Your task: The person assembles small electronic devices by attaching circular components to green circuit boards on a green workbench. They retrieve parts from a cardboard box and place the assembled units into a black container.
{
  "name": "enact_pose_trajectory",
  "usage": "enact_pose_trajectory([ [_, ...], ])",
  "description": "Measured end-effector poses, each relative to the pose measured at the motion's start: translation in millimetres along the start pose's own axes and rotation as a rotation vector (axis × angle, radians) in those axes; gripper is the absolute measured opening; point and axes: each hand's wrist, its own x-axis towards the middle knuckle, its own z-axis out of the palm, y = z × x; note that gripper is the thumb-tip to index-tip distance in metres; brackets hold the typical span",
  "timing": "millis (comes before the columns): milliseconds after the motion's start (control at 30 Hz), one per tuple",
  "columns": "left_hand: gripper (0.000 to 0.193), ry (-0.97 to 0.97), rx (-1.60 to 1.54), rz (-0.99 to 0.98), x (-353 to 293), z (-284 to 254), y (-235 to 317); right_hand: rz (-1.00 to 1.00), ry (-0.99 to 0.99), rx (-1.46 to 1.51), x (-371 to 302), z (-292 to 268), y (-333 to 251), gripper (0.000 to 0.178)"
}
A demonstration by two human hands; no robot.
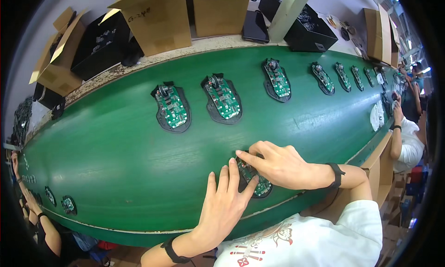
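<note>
Green board [263, 188] was seated in black shell [242, 184], fitting judged unfinished, touched by open left hand [222, 209] and half-curled right hand [282, 167], grip unclear.

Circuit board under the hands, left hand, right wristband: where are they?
Circuit board [263, 187]: head view, on its uncovered lower part.
Left hand [223, 207]: head view, back of the hand.
Right wristband [338, 174]: head view, outer face.
</note>
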Motion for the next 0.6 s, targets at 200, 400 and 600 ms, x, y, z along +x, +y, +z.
enact_pose_trajectory([
  [200, 0.055, -0.015, -0.002, 0.007, 2.3, 0.0, -1.8, -0.024, 0.179, 0.007, -2.3, -3.3, -1.0, 0.051],
  [400, 0.055, -0.009, -0.009, 0.023, 2.9, 1.3, -3.4, -0.085, 0.257, -0.068, -5.9, 6.6, 6.2, 0.043],
  [600, 0.055, -0.012, -0.064, 0.034, 4.8, 1.9, -5.5, -0.064, 0.170, -0.067, -0.4, 3.9, 6.9, 0.045],
])
